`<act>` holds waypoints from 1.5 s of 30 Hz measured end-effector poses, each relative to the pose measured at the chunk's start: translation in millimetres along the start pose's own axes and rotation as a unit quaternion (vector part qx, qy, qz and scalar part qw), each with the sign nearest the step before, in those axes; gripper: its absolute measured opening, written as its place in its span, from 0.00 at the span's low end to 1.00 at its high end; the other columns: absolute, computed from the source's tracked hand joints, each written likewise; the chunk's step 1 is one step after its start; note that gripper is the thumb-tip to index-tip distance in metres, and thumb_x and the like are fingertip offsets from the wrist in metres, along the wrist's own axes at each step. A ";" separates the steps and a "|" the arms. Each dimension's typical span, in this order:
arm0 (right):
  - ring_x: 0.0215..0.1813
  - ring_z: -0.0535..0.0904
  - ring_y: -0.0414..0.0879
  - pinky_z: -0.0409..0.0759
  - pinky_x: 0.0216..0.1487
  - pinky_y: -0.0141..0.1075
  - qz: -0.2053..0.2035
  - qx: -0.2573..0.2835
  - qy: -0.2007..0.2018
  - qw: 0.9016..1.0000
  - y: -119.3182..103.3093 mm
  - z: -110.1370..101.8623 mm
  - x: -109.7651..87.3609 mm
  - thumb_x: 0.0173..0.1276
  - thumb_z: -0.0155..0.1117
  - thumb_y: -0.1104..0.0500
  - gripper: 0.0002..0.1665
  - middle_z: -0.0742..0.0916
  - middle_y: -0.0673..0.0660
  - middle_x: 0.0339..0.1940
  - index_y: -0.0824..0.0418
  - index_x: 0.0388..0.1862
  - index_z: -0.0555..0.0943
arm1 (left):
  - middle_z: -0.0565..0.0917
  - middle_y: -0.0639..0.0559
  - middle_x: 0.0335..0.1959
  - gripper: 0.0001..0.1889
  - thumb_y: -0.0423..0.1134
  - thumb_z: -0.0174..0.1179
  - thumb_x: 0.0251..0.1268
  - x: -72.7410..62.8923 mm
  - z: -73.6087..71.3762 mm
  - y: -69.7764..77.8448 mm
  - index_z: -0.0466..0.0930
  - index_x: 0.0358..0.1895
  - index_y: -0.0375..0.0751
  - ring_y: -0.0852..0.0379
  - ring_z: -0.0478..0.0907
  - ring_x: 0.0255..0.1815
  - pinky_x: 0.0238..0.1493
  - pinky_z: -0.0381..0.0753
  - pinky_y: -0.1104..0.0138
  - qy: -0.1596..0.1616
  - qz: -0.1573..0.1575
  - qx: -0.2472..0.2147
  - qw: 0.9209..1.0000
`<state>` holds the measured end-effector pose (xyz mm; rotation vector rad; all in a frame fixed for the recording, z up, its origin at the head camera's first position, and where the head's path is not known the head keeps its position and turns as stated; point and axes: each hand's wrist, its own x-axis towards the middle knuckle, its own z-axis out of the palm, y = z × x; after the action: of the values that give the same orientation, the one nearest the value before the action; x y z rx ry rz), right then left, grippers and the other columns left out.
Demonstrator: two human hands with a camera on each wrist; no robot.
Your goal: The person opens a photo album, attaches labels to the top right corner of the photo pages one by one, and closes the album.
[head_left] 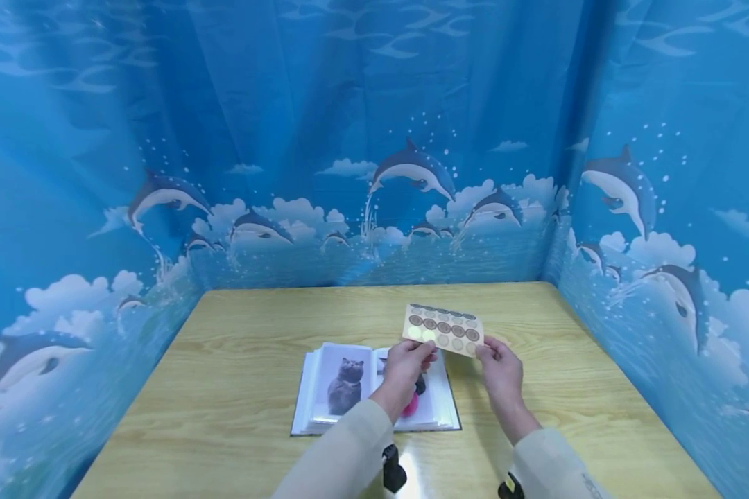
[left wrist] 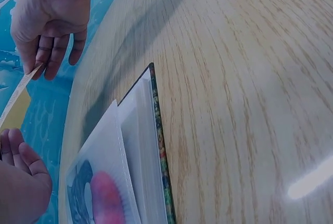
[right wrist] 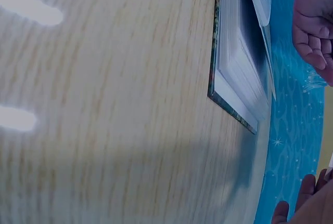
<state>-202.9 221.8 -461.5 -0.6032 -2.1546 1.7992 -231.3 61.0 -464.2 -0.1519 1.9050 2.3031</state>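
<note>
Sheet (head_left: 443, 328) — between left hand (head_left: 406, 369), right hand (head_left: 503, 370)

A photo album (head_left: 437, 396) is laid open on the worktop (head_left: 237, 360), midway between its left and right edges. A cat photo (head_left: 345, 389) is carried on the left page. Above the album's far right corner, a sticker sheet (head_left: 444, 328) is held between left hand (head_left: 406, 367) and right hand (head_left: 502, 369).

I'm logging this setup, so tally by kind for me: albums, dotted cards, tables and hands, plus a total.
Album: 1
Dotted card: 1
Table: 1
Hands, left hand and right hand: 2
Total: 5
</note>
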 end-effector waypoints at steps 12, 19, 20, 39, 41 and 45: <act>0.59 0.75 0.55 0.80 0.56 0.43 -0.064 -0.081 -0.012 0.995 5.3 -0.6 -2.1 0.73 0.58 0.58 0.27 0.79 0.64 0.59 0.66 0.68 0.71 | 0.87 0.43 0.33 0.08 0.35 0.62 0.67 0.9 -3.5 0.2 0.83 0.40 0.32 0.59 0.83 0.31 0.43 0.83 0.61 -0.014 -0.004 -0.034 0.999; 0.52 0.81 0.62 0.77 0.54 0.57 -0.278 -0.235 -0.013 0.931 3.4 10.8 -6.3 0.68 0.67 0.58 0.17 0.86 0.64 0.50 0.66 0.52 0.84 | 0.87 0.41 0.33 0.09 0.33 0.59 0.69 -0.3 -5.6 -1.5 0.81 0.43 0.30 0.59 0.83 0.31 0.43 0.84 0.60 -0.020 0.004 -0.036 0.999; 0.50 0.82 0.61 0.77 0.53 0.56 -0.292 -0.249 -0.016 0.923 2.5 13.1 -7.5 0.67 0.68 0.58 0.16 0.86 0.63 0.48 0.65 0.50 0.85 | 0.87 0.42 0.33 0.09 0.34 0.59 0.69 -0.8 -5.7 -1.8 0.81 0.43 0.29 0.59 0.84 0.31 0.44 0.84 0.60 -0.020 0.005 -0.034 0.999; 0.42 0.84 0.53 0.74 0.49 0.54 -0.297 -0.280 -0.039 0.912 -1.4 27.9 -18.7 0.64 0.72 0.53 0.11 0.90 0.56 0.40 0.57 0.43 0.89 | 0.89 0.44 0.33 0.10 0.37 0.63 0.66 -3.7 -3.2 -8.6 0.85 0.41 0.32 0.55 0.86 0.34 0.46 0.84 0.56 -0.019 0.010 0.019 1.000; 0.41 0.84 0.52 0.74 0.48 0.53 -0.295 -0.283 -0.039 0.912 -1.0 28.7 -18.8 0.64 0.72 0.54 0.11 0.90 0.56 0.40 0.57 0.42 0.89 | 0.89 0.45 0.32 0.10 0.38 0.63 0.66 -3.5 -3.7 -8.8 0.85 0.41 0.32 0.56 0.86 0.33 0.45 0.84 0.57 -0.019 0.009 0.029 0.999; 0.40 0.85 0.52 0.75 0.48 0.53 -0.286 -0.290 -0.042 0.912 -0.3 30.1 -18.8 0.64 0.72 0.54 0.10 0.90 0.57 0.38 0.57 0.41 0.89 | 0.88 0.46 0.31 0.10 0.39 0.64 0.65 -3.1 -4.9 -9.6 0.86 0.40 0.34 0.55 0.83 0.31 0.40 0.83 0.63 -0.018 0.006 0.051 0.999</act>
<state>-200.3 186.7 -465.9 0.0261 -2.5699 0.8925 -226.6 57.8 -473.9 -0.0878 2.0043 2.1953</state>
